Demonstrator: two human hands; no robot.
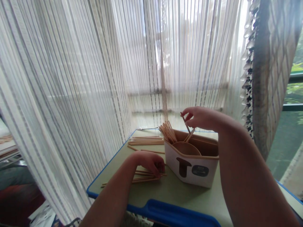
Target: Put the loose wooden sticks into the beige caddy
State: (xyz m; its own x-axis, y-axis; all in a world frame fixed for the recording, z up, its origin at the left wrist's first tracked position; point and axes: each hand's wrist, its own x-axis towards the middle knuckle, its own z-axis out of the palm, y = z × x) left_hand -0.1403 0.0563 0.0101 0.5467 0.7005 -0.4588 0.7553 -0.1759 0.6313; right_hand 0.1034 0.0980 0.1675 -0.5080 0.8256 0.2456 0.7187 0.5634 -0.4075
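Observation:
My right hand (193, 118) is above a white box (189, 171) with a brown inside. Its fingers are pinched on the upper end of a thin wooden chopstick (185, 123), which slants down into the box. Several chopsticks (168, 132) lean in a bunch at the box's left corner, and a few more stand near the held one. In the front of the box is a round brown piece (187, 148). My left hand (151, 162) rests on the table left of the box, its curled fingers closed on loose chopsticks (145, 179); its fingertips are partly hidden.
A row of chopsticks (145, 141) lies on the pale green table (172, 197), behind my left hand. The table has a raised blue edge (175, 214) at the front. Sheer striped curtains (99, 78) hang close behind and at the left.

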